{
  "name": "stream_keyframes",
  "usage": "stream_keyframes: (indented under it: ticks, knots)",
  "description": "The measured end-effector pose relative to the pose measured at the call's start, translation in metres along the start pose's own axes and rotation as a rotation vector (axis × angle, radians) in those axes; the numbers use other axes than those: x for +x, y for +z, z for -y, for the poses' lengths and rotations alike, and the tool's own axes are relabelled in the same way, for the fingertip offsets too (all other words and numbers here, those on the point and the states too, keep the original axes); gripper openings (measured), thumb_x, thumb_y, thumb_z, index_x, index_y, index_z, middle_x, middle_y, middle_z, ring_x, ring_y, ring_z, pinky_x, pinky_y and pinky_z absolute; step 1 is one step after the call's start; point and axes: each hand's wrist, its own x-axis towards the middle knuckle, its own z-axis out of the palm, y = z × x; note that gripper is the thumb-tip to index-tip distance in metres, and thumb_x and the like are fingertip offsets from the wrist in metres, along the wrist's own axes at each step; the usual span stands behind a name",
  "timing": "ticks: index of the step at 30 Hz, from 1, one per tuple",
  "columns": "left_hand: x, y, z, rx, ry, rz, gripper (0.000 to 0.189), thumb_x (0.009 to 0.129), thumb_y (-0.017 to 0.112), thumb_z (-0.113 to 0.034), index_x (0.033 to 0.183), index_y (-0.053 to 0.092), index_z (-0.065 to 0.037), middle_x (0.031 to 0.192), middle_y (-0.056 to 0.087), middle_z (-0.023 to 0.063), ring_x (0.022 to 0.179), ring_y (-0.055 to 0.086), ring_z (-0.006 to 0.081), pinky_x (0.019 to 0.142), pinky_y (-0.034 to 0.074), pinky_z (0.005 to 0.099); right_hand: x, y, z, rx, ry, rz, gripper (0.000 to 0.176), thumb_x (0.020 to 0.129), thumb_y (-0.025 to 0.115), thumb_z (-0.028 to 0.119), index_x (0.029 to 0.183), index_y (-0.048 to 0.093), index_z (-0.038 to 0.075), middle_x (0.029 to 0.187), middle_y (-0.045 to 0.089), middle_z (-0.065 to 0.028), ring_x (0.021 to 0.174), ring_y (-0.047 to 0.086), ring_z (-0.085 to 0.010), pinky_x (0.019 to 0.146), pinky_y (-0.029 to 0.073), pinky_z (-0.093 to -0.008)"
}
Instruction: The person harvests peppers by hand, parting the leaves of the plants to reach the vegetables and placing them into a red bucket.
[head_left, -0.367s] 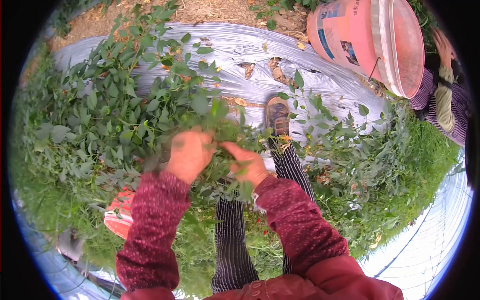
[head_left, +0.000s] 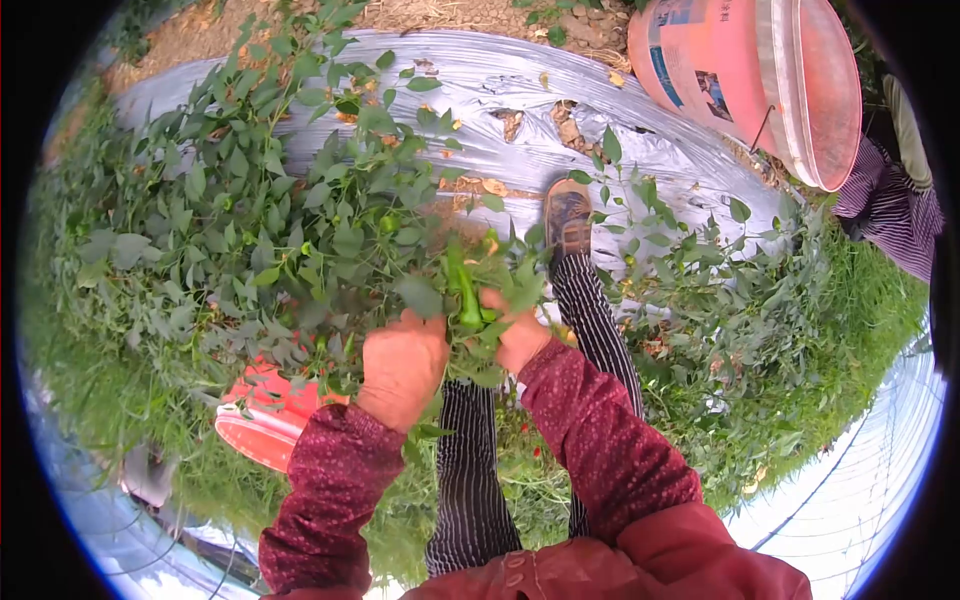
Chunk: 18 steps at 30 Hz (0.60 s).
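Note:
A long green pepper (head_left: 464, 296) shows between my two hands among leaves of a pepper plant (head_left: 330, 215). Just left of the pepper is my left hand (head_left: 403, 366), its fingers curled in and their tips hidden by foliage. My right hand (head_left: 517, 332) lies close on the pepper's right side, its fingers bent into the leaves. What either hand grips is hidden by the leaves.
A large pink bucket (head_left: 715, 75) lies tilted at the upper right, near another person's striped clothing (head_left: 895, 220). A smaller red bucket (head_left: 270, 415) is at the lower left. Silver plastic film (head_left: 480, 90) covers the soil. My shoe (head_left: 569, 215) rests on it.
My left hand has moved right and down, and my right hand slightly right. The green pepper now shows clearly between them. More of the red bucket is visible.

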Motion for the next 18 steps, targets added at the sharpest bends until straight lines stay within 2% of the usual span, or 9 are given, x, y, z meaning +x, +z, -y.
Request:
stream_keyframes:
  ticks: [2, 4, 6, 7, 12, 14, 15, 16, 18]
  knots:
    - [-0.01, 0.001, -0.001, 0.034, 0.034, 0.008, 0.018, 0.072, 0.057, -0.015, 0.088, 0.059, -0.007, 0.07, 0.059, 0.0106, 0.06, 0.062, 0.025, 0.051, 0.049, 0.0362, 0.005, 0.011, -0.017, -0.167, 0.004, -0.397, 0.026, 0.091, 0.052, 0.016, 0.115, 0.055, 0.007, 0.102, 0.059, -0.003, 0.085, 0.057, -0.0138, 0.072, 0.05, -0.027]
    - [-0.018, 0.013, -0.001, 0.018, 0.011, 0.036, 0.016, 0.072, 0.057, -0.015, 0.086, 0.059, -0.007, 0.068, 0.059, 0.01, 0.06, 0.062, 0.0249, 0.052, 0.05, 0.0365, 0.009, 0.007, -0.023, -0.134, 0.015, -0.308, 0.029, 0.087, 0.058, 0.014, 0.114, 0.055, 0.005, 0.106, 0.059, -0.0043, 0.092, 0.058, -0.0142, 0.075, 0.051, -0.0278]
    - [-0.028, 0.016, -0.001, -0.002, -0.011, 0.068, 0.014, 0.072, 0.057, -0.014, 0.083, 0.06, -0.007, 0.066, 0.059, 0.0095, 0.061, 0.063, 0.0248, 0.052, 0.05, 0.0368, -0.005, 0.019, -0.015, 0.114, 0.034, -0.006, 0.035, 0.083, 0.063, 0.009, 0.116, 0.054, 0.002, 0.112, 0.058, -0.0068, 0.099, 0.057, -0.0138, 0.078, 0.05, -0.0272]
    - [-0.031, 0.014, -0.001, -0.035, -0.013, 0.085, 0.012, 0.072, 0.059, -0.014, 0.081, 0.06, -0.007, 0.067, 0.06, 0.0104, 0.061, 0.063, 0.0265, 0.054, 0.05, 0.0378, 0.002, -0.002, -0.041, 0.22, -0.133, 0.061, 0.037, 0.081, 0.064, 0.003, 0.116, 0.054, -0.001, 0.113, 0.059, -0.0097, 0.1, 0.059, -0.0163, 0.08, 0.051, -0.0269]
    - [-0.047, -0.014, -0.005, -0.351, -0.129, 0.133, 0.026, 0.07, 0.067, -0.022, 0.088, 0.061, -0.004, 0.068, 0.061, 0.015, 0.066, 0.061, 0.0338, 0.059, 0.048, 0.0409, 0.014, -0.004, -0.054, -0.036, -0.051, -0.076, 0.03, 0.082, 0.06, -0.003, 0.112, 0.058, -0.002, 0.104, 0.064, -0.0107, 0.089, 0.063, -0.0178, 0.078, 0.053, -0.0274]
    - [-0.064, -0.011, -0.011, -0.672, -0.132, 0.081, 0.019, 0.07, 0.068, -0.018, 0.08, 0.06, -0.004, 0.071, 0.061, 0.0157, 0.067, 0.059, 0.0364, 0.06, 0.047, 0.0417, 0.006, 0.002, -0.04, 0.091, -0.22, 0.071, 0.028, 0.082, 0.059, -0.003, 0.11, 0.059, -0.002, 0.103, 0.065, -0.0108, 0.087, 0.062, -0.0152, 0.076, 0.052, -0.0259]
    - [-0.071, -0.011, -0.008, -0.559, -0.106, 0.108, 0.02, 0.073, 0.068, -0.021, 0.08, 0.061, -0.004, 0.068, 0.061, 0.0123, 0.062, 0.06, 0.0306, 0.057, 0.047, 0.0376, 0.0, 0.005, -0.031, -0.223, -0.064, -0.208, 0.028, 0.08, 0.06, -0.003, 0.108, 0.061, 0.002, 0.103, 0.064, -0.0093, 0.088, 0.062, -0.0163, 0.078, 0.051, -0.0264]
    - [-0.076, -0.006, 0.001, -0.557, -0.107, 0.104, 0.02, 0.073, 0.068, -0.021, 0.08, 0.061, -0.004, 0.068, 0.061, 0.0123, 0.062, 0.06, 0.0306, 0.057, 0.047, 0.0376, 0.003, 0.008, -0.033, -0.226, -0.065, -0.205, 0.028, 0.08, 0.06, -0.003, 0.108, 0.061, 0.002, 0.103, 0.064, -0.0093, 0.088, 0.062, -0.0163, 0.078, 0.051, -0.0264]
    - [-0.088, 0.01, 0.025, -0.767, -0.268, -0.089, 0.021, 0.074, 0.072, -0.019, 0.081, 0.062, -0.003, 0.065, 0.059, 0.0062, 0.055, 0.056, 0.021, 0.053, 0.045, 0.0328, 0.009, -0.004, -0.052, -0.978, -0.09, -0.395, 0.027, 0.08, 0.062, 0.004, 0.107, 0.062, 0.004, 0.104, 0.064, -0.0113, 0.093, 0.061, -0.0214, 0.081, 0.049, -0.0299]
